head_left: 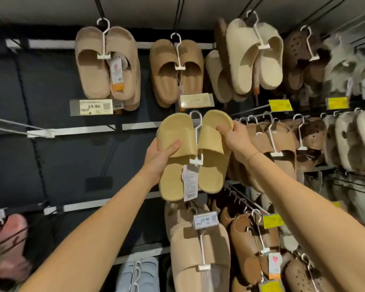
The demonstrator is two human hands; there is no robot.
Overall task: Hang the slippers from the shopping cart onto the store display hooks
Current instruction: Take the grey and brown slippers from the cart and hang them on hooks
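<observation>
Both hands hold one pair of yellow slippers (pixel 193 153) before the display wall: the left hand (pixel 159 157) grips the left slipper, the right hand (pixel 233 138) the right toe. The price tag (pixel 91 106) reads 19.90.

You're in a shop, footwear aisle by the look of it. Slippers (pixel 106 64) hang in pairs on white hangers (pixel 104 41) from hooks across a dark wall (pixel 30 91). Price tags (pixel 91 107) reading 19.90 sit under the rows, yellow labels (pixel 280 105) mark the right side, and pairs carry barcode tags (pixel 190 184).
</observation>
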